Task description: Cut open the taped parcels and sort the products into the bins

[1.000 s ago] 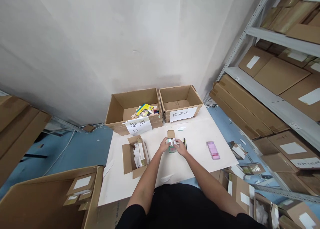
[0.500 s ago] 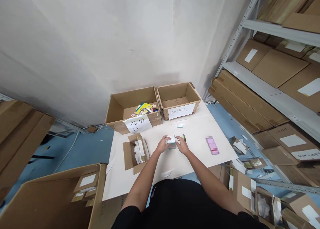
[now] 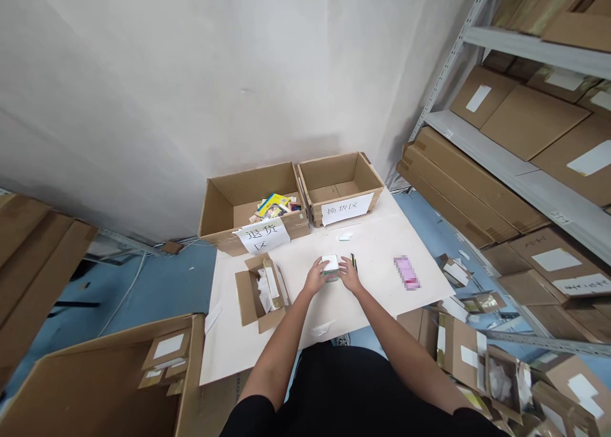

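A small box with a white top and green sides (image 3: 330, 264) is held between my two hands above the white table (image 3: 296, 265). My left hand (image 3: 315, 277) grips its left side, and my right hand (image 3: 350, 275) has its fingers against the right side. Just beyond my right hand lies a dark and yellow slim object (image 3: 354, 262), partly hidden by the fingers. To the left stands an opened cardboard box (image 3: 247, 299) with white packing paper inside. A small white and teal piece (image 3: 344, 237) lies farther back on the table.
Two large cardboard bins stand at the back, the left bin (image 3: 219, 236) holding colourful packages and the right bin (image 3: 334, 198) labelled in front. A pink blurred item (image 3: 407, 273) lies at right. Shelving (image 3: 506, 151) with cartons rises on the right; a big carton (image 3: 95, 386) is at lower left.
The white top of the small box now shows more fully between my hands. Both hands stay on it, and the view has shifted slightly.
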A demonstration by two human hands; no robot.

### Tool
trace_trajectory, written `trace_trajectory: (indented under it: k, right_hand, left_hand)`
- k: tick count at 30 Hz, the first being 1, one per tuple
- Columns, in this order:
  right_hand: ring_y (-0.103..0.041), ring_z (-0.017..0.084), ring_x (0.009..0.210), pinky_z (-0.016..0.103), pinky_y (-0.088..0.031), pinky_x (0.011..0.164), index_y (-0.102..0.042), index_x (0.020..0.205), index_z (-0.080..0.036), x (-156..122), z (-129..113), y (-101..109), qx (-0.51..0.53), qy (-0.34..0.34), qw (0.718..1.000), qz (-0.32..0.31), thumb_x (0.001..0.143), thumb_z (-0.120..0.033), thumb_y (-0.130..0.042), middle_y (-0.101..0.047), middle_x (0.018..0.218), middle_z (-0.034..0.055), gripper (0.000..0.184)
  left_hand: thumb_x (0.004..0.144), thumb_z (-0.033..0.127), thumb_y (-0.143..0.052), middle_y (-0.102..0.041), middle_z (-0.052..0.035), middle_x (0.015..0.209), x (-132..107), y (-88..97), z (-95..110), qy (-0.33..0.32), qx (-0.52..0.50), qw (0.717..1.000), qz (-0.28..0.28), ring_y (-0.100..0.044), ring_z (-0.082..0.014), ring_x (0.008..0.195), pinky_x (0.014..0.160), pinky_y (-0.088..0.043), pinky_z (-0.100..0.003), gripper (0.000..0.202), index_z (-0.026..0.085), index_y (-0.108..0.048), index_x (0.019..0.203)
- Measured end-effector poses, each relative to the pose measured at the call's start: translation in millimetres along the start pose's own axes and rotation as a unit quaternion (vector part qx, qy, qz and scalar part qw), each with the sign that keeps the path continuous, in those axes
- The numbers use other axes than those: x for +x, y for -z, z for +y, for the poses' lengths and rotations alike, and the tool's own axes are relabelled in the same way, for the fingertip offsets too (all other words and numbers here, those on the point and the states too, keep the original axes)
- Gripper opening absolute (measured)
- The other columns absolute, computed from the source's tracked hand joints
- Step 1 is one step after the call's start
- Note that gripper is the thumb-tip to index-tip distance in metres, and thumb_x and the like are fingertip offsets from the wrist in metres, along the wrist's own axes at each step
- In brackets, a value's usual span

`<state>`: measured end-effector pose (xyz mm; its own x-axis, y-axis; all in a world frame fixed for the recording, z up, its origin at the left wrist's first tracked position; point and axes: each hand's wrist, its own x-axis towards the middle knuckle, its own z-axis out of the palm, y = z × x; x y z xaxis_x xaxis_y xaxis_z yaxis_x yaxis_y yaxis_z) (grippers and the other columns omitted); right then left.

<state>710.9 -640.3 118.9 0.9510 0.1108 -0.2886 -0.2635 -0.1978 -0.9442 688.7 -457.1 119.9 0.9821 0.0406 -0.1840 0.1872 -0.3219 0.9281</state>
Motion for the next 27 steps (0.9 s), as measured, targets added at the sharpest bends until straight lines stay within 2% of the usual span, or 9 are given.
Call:
trace_trajectory:
  k: [3,5,8,10,13,16,22,25,27]
  right_hand:
    - [-0.072,0.027,0.103,0.045,-0.059,0.092,-0.063,0.12,-0.025,6,-1,-11,-0.005,-0.006,1.0,0.002,0.065,-0.02,-0.063,-0.072,0.112,0.0068,0.056]
    - [-0.072,0.027,0.1,0.045,-0.059,0.089,-0.065,0.113,-0.024,9,-6,-19,-0.017,-0.003,1.0,-0.002,0.066,-0.022,-0.063,-0.074,0.106,0.0057,0.047]
    - [-0.072,0.026,0.095,0.042,-0.059,0.087,-0.065,0.11,-0.024,15,-22,-29,-0.013,-0.004,1.0,0.004,0.07,-0.027,-0.061,-0.074,0.103,0.0043,0.04]
    - [-0.071,0.025,0.095,0.04,-0.058,0.088,-0.065,0.109,-0.023,23,-41,-32,0.008,0.013,1.0,0.008,0.071,-0.031,-0.061,-0.074,0.106,0.0048,0.039]
    - [-0.07,0.025,0.098,0.039,-0.056,0.091,-0.066,0.111,-0.023,41,-78,-28,0.014,0.064,0.998,0.015,0.075,-0.036,-0.062,-0.074,0.112,0.0075,0.039]
    - [-0.069,0.025,0.103,0.04,-0.055,0.095,-0.065,0.114,-0.023,67,-125,-19,0.013,0.117,0.993,0.012,0.076,-0.037,-0.063,-0.073,0.117,0.0081,0.041]
    - [-0.067,0.024,0.112,0.041,-0.052,0.103,-0.065,0.12,-0.022,130,-221,-8,0.029,0.222,0.975,0.0,0.079,-0.031,-0.064,-0.072,0.124,0.0075,0.042]
    - [-0.067,0.023,0.116,0.042,-0.05,0.108,-0.065,0.121,-0.023,165,-255,-6,0.066,0.263,0.962,-0.02,0.08,-0.027,-0.063,-0.072,0.125,0.0072,0.042]
    - [-0.067,0.023,0.117,0.042,-0.05,0.109,-0.065,0.119,-0.022,188,-267,-5,0.096,0.266,0.958,-0.043,0.078,-0.024,-0.063,-0.073,0.124,0.0074,0.041]
  left_hand:
    - [0.073,0.023,-0.077,-0.066,-0.0126,0.136,2,-4.7,-13,0.036,-0.078,0.995,0.044,-0.071,-0.0262,0.115,0.098,-0.058,-0.045,0.064,0.026,-0.057,0.133]
    - [0.073,0.021,-0.075,-0.07,-0.0111,0.127,7,-4.6,-16,0.038,-0.086,0.994,0.047,-0.072,-0.0257,0.112,0.097,-0.058,-0.046,0.062,0.026,-0.056,0.131]
    - [0.074,0.019,-0.074,-0.072,-0.01,0.124,19,3.0,-10,0.033,-0.097,0.993,0.05,-0.071,-0.0254,0.114,0.101,-0.056,-0.046,0.057,0.025,-0.056,0.128]
    - [0.075,0.02,-0.073,-0.071,-0.0101,0.126,30,13.0,3,0.019,-0.106,0.993,0.057,-0.07,-0.0251,0.117,0.105,-0.054,-0.046,0.055,0.025,-0.056,0.127]
    - [0.079,0.021,-0.071,-0.068,-0.0107,0.132,48,32.7,35,-0.031,-0.131,0.988,0.07,-0.068,-0.024,0.12,0.109,-0.051,-0.046,0.052,0.025,-0.055,0.128]
    - [0.083,0.022,-0.07,-0.067,-0.0112,0.133,72,54.8,79,-0.094,-0.153,0.98,0.088,-0.066,-0.0243,0.124,0.111,-0.049,-0.047,0.052,0.025,-0.053,0.132]
    - [0.086,0.023,-0.068,-0.064,-0.0123,0.137,140,98.1,168,-0.213,-0.142,0.959,0.12,-0.062,-0.0232,0.129,0.113,-0.048,-0.045,0.055,0.022,-0.051,0.138]
    - [0.083,0.02,-0.067,-0.065,-0.0117,0.137,177,111.5,197,-0.255,-0.148,0.946,0.133,-0.063,-0.0225,0.128,0.114,-0.048,-0.044,0.059,0.023,-0.05,0.14]
    - [0.08,0.016,-0.069,-0.065,-0.0118,0.138,197,115.3,205,-0.265,-0.16,0.939,0.147,-0.063,-0.023,0.128,0.115,-0.046,-0.044,0.062,0.023,-0.051,0.139]
